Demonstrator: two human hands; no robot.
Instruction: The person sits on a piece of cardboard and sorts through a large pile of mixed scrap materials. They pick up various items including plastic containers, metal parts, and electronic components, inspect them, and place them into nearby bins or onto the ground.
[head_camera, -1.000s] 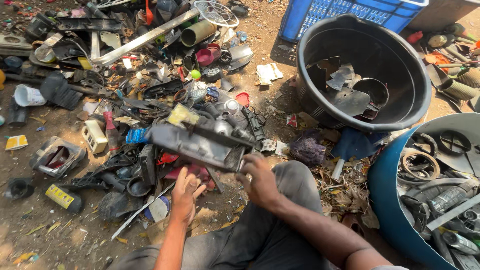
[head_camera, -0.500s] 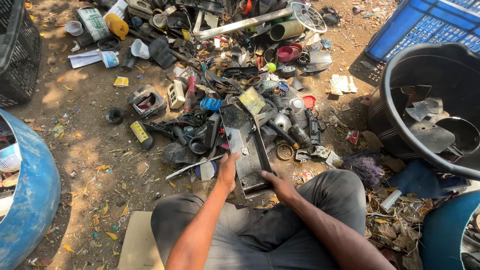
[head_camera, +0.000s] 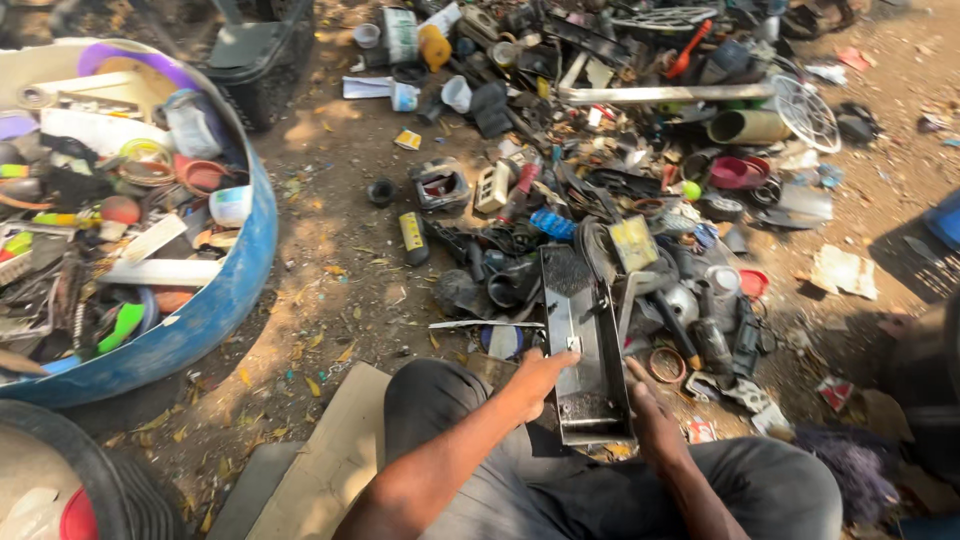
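A long black rectangular plastic casing (head_camera: 585, 340), open on top and dusty inside, lies lengthwise in front of my knees. My left hand (head_camera: 542, 380) grips its left edge near the close end. My right hand (head_camera: 652, 415) holds its right edge at the near corner. Just beyond it sits a heap of scrap plastic and metal parts (head_camera: 640, 180) spread over the dirt ground. A yellow flat piece (head_camera: 634, 243) lies by the casing's far right end.
A blue tub (head_camera: 215, 300) full of mixed plastic junk stands at the left. A black crate (head_camera: 255, 60) is behind it. A cardboard sheet (head_camera: 325, 460) lies by my left leg. A black tyre-like rim (head_camera: 90, 470) fills the bottom left corner.
The view has swung left, from the black tub on the right to the blue tub at left. The casing came down from a raised, crosswise hold to lengthwise by my knees.
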